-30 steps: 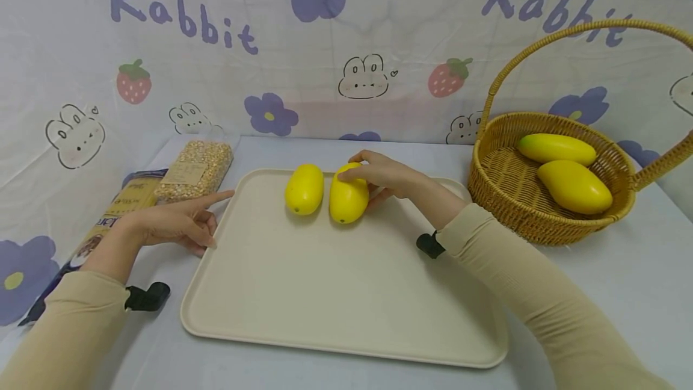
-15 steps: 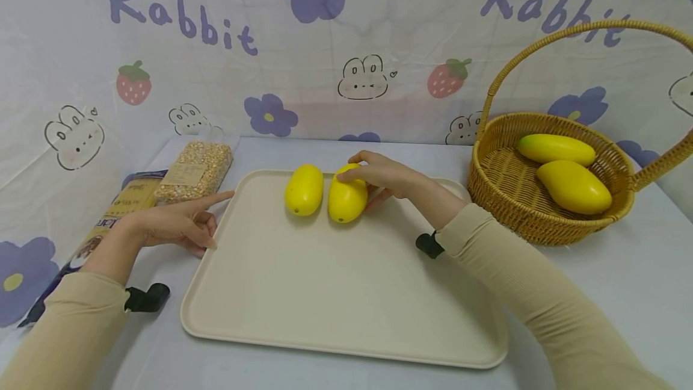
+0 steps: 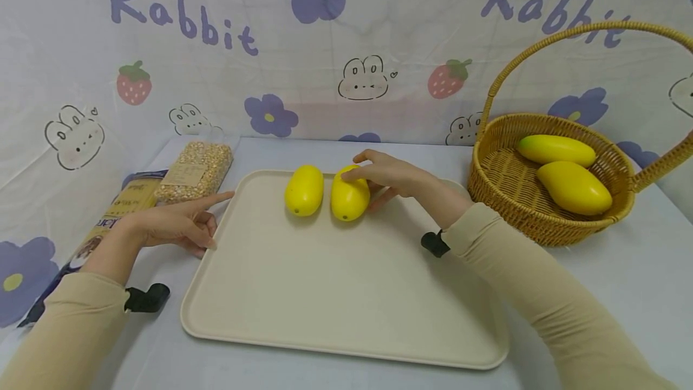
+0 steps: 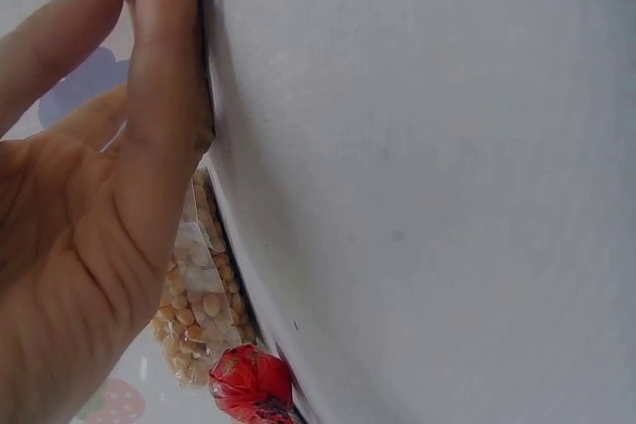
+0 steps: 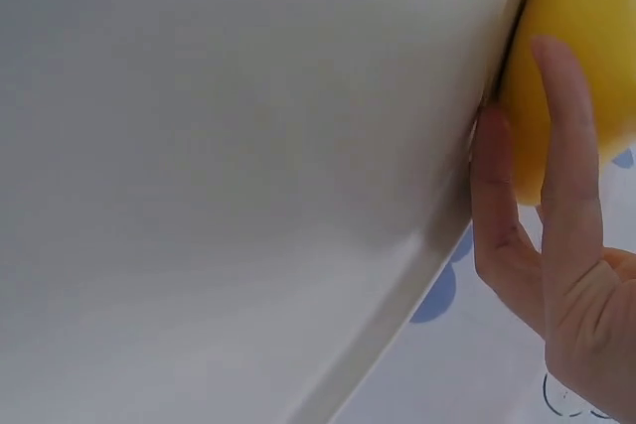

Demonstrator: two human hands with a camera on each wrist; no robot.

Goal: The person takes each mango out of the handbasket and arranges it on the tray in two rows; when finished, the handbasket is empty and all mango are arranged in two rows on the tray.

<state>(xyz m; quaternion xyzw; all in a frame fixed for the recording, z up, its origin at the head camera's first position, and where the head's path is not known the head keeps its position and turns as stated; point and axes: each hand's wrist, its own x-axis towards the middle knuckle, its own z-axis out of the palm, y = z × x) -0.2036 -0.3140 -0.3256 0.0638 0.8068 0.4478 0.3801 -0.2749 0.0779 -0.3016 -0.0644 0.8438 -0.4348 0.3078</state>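
Observation:
Two plump yellow mangoes lie side by side at the back of a beige tray [image 3: 335,294]. My right hand [image 3: 387,173] holds the right mango [image 3: 349,197] from its far right side, with fingers over its top. The right wrist view shows two fingers along that yellow mango [image 5: 571,7], close over the tray. The left mango [image 3: 304,191] stands free just beside it. At the tray's left rim, my left hand [image 3: 175,224] touches the edge with its straight index finger and thumb, its other fingers bent below.
A wicker basket [image 3: 547,230] with a tall handle and two more yellow mangoes [image 3: 574,188] stands at the right. A bag of corn kernels [image 3: 203,167] and a blue-and-gold packet [image 3: 127,200] lie left. A crinkled red wrapper [image 4: 250,384] shows in the left wrist view.
My right hand and the mango under it shifted slightly left, then slightly back to the right. The left hand, the tray and the other mango have stayed put.

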